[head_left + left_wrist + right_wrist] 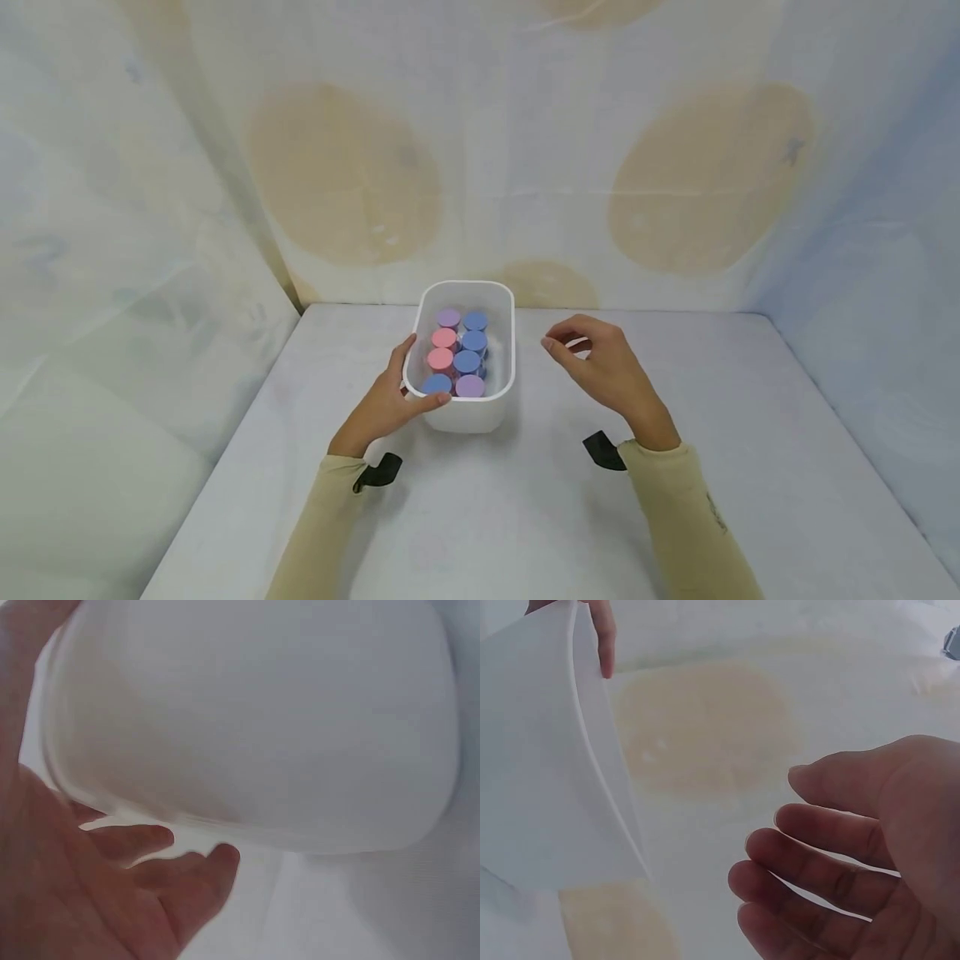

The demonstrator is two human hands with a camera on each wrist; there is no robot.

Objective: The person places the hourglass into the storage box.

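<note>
The left hand (387,402) grips the near left corner of a white plastic tub (501,385): the thumb lies over the near rim and the fingers curl against the left wall. In the left wrist view the fingers (196,868) sit under the tub's pale wall (255,720). The tub stands on the white table (525,517), near the middle of the far edge, with its long side pointing away from the person. Inside it eight small round containers stand upright in two rows, touching each other; their lids are purple (448,317), pink (444,337), pink (439,359) and blue (437,384) in the left row, and blue (475,321), blue (473,341), blue (467,362) and purple (470,386) in the right row. The right hand (600,367) hovers just beside the right wall of the tub, not touching it, with fingers loosely bent and holding nothing. The right wrist view shows these relaxed fingers (817,840) apart from the tub's edge (600,787).
</note>
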